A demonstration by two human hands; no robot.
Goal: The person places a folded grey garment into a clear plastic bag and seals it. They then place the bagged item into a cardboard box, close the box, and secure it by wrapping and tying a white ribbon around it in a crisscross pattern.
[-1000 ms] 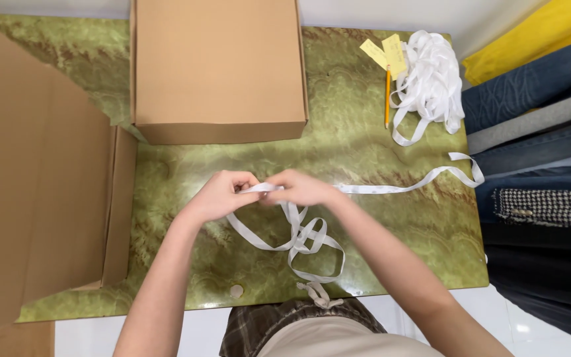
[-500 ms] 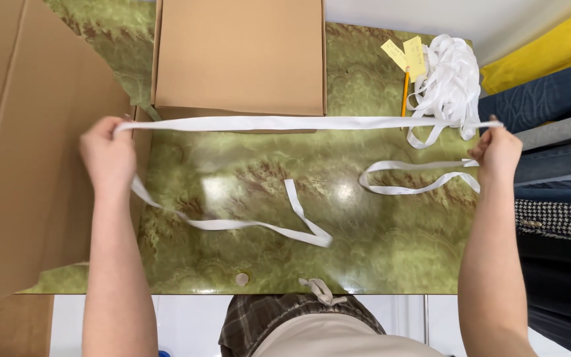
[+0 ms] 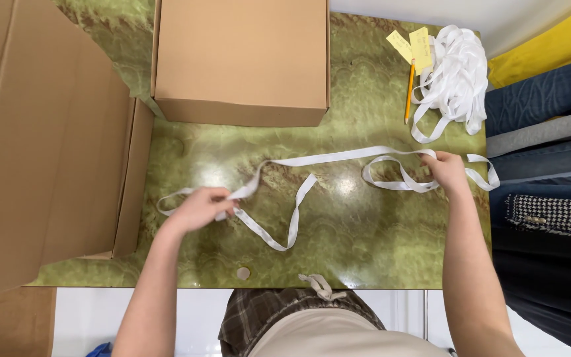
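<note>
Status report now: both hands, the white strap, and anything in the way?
Left hand and right hand both grip the white strap. Strap slack, looping on green table. Closed cardboard box behind, clear of strap.

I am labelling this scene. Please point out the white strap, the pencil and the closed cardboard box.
white strap (image 3: pixel 338 157), head view, on the flat stretch between the hands.
pencil (image 3: pixel 408 92), head view, on the middle of its shaft.
closed cardboard box (image 3: pixel 242 56), head view, on its top face.
</note>
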